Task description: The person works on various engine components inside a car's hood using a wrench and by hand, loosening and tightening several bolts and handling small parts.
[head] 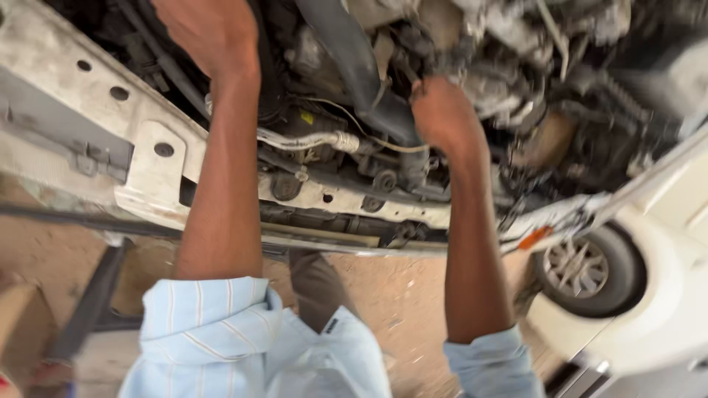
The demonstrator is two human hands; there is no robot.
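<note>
Black hose (354,66) runs diagonally, just left of right hand (442,114) | right fingers hidden behind it, grip unclear | left hand (210,33) farther, fingers out of view

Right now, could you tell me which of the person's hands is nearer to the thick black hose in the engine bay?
The right hand. It sits right beside the thick black hose, at its lower end. The left hand is farther off, up by the white front panel.
</note>
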